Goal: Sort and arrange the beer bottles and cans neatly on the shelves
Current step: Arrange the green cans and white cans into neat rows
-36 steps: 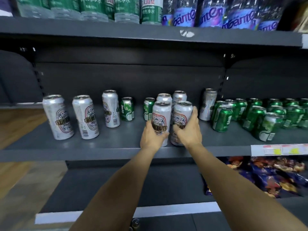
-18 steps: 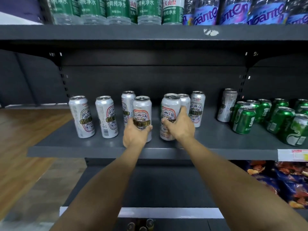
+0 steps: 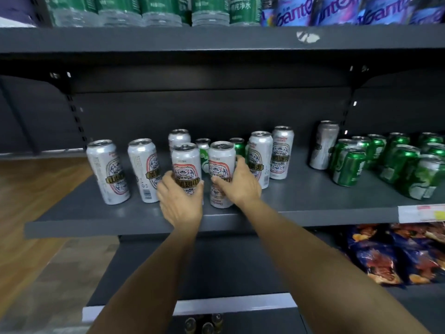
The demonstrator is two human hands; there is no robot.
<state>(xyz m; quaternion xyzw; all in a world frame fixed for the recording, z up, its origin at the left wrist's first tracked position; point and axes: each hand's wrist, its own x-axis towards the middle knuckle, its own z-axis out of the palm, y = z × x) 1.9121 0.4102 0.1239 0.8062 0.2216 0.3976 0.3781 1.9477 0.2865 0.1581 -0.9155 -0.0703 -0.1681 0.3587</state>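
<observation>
Silver tall cans stand along the grey shelf (image 3: 96, 213), toward its left end. Our left hand (image 3: 180, 201) wraps one silver can (image 3: 186, 165); our right hand (image 3: 237, 183) wraps its neighbour (image 3: 221, 169), both near the front edge. Small green cans (image 3: 204, 153) seem to sit just behind. We risk knocking those over, or crowding a can off the front edge.
</observation>
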